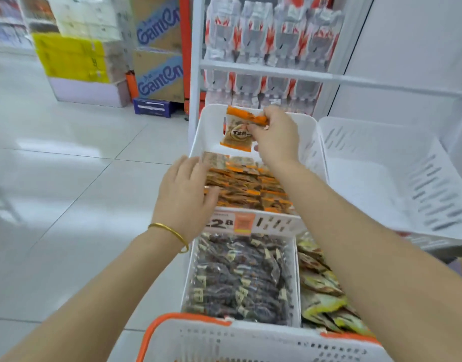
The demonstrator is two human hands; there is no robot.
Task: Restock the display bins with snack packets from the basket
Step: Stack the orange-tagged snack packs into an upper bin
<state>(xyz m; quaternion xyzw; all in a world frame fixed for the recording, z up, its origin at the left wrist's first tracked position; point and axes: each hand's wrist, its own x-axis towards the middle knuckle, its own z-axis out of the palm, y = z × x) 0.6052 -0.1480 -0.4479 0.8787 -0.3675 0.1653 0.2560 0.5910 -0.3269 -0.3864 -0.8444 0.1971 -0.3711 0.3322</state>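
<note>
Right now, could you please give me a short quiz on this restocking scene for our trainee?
1. True or false: the right hand pinches an orange packet above the upper left bin.
2. Which bin holds no packets? A: upper right bin; B: lower left bin; C: upper left bin.
3. What colour are the stacked packets that the left hand touches?
Key: 1 true; 2 A; 3 orange.
</note>
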